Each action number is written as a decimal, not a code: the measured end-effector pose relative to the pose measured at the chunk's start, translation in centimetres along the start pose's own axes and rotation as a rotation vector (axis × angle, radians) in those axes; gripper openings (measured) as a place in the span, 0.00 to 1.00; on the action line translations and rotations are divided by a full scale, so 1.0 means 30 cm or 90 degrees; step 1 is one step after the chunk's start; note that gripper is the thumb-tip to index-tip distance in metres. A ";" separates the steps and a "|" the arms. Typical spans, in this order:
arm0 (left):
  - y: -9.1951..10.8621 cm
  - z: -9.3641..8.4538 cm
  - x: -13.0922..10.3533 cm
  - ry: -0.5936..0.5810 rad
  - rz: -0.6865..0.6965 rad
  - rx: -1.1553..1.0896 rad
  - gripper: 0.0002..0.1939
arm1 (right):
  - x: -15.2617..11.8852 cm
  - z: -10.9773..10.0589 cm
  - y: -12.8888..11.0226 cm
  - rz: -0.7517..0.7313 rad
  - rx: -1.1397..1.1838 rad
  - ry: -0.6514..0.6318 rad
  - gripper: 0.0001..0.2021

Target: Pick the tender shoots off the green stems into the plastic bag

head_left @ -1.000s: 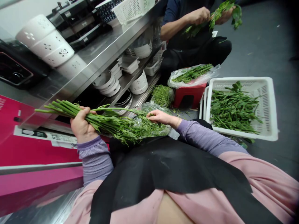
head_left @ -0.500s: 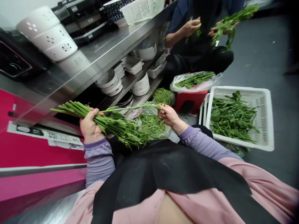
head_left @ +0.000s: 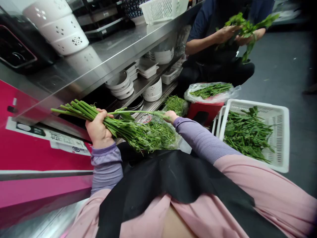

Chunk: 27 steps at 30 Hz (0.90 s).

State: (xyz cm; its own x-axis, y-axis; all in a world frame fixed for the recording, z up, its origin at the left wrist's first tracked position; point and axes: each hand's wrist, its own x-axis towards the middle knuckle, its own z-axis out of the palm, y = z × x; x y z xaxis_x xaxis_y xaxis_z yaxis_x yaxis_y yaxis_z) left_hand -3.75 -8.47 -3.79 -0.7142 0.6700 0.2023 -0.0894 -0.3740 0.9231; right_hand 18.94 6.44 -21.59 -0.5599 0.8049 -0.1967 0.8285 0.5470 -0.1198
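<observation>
My left hand [head_left: 99, 128] is closed around a thick bunch of green stems [head_left: 126, 130], cut ends to the left and leafy tips to the right. One long stem [head_left: 138, 111] runs from the bunch over to my right hand [head_left: 170, 116], whose fingers are closed at its tip and partly hidden behind the wrist. Below the stem lies an open plastic bag of thin green trimmings [head_left: 165, 132]. To the right, a white basket [head_left: 284, 132] holds leafy greens [head_left: 247, 132].
Opposite, a person [head_left: 208, 39] holds greens in both hands. A red container [head_left: 206, 112] carries a plastic bag of stems [head_left: 210, 90]. A steel counter [head_left: 111, 59] with dish-filled shelves runs along the left, beside a pink-red panel [head_left: 44, 155].
My right hand has turned and its forearm reaches farther forward, still at the long stem. The other person's hands have come together. The view has shifted slightly.
</observation>
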 end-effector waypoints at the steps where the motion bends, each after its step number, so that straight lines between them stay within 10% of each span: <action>1: -0.003 -0.004 -0.001 0.002 -0.003 0.005 0.10 | 0.028 -0.020 -0.014 -0.001 -0.013 -0.011 0.14; 8: -0.007 -0.051 0.029 0.029 0.029 -0.025 0.09 | 0.060 -0.191 0.044 0.061 0.006 0.057 0.13; 16: 0.007 -0.017 0.019 -0.009 -0.080 -0.041 0.10 | -0.277 -0.094 -0.134 -0.119 0.277 0.590 0.18; 27: 0.003 0.022 -0.052 -0.112 -0.170 -0.046 0.13 | -0.260 -0.099 -0.125 0.018 0.008 0.503 0.18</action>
State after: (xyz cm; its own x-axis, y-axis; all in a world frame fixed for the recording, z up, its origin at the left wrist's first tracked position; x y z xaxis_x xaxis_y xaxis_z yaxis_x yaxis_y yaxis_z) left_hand -2.17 -9.12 -3.82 -0.5289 0.8485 0.0155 -0.3108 -0.2107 0.9268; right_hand 20.18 -1.21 -16.73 -0.3770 0.7454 0.5497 0.8397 0.5256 -0.1368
